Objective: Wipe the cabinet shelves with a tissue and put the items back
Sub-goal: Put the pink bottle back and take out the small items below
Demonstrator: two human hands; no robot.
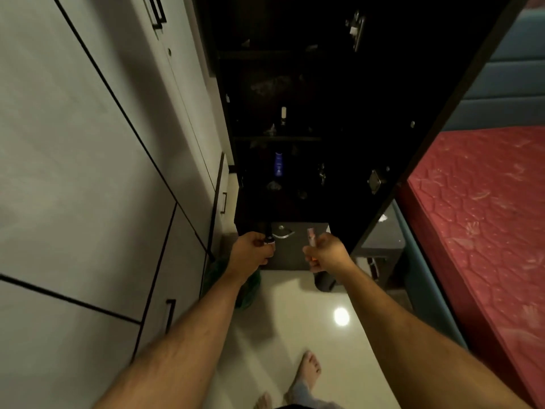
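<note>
Our left hand (250, 249) grips a dark bottle (269, 236), right hand (326, 250) a small tube (311, 237). We should stand both upright on the far shelf (277, 139), clear of the blue bottle (278, 163).

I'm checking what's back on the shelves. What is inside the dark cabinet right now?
On the lower shelf of the dark cabinet stands a blue bottle; above it, a small white bottle. Other small items are too dim to identify.
</note>
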